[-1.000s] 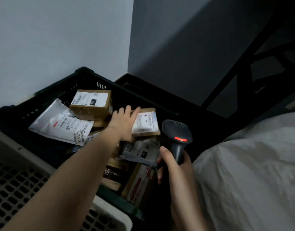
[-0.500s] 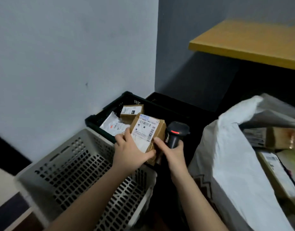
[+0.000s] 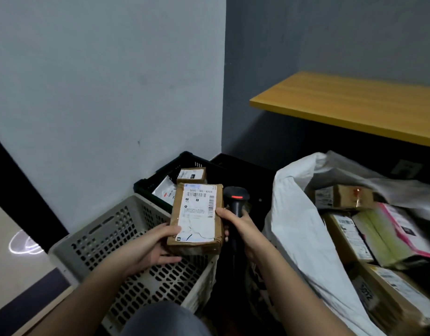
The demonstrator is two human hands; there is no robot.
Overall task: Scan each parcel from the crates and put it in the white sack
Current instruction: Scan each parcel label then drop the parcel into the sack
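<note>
Parcel, label up, is gripped by the left hand above the grey crate, nearer than before; right hand clasps the half-hidden scanner, thumb on the parcel's edge.

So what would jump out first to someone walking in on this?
Probably the brown parcel held label-up at centre, the left hand under its near end and the right hand steadying its side while gripping a black scanner with a red light. Next, the open white sack on the right, already holding boxes.
</note>
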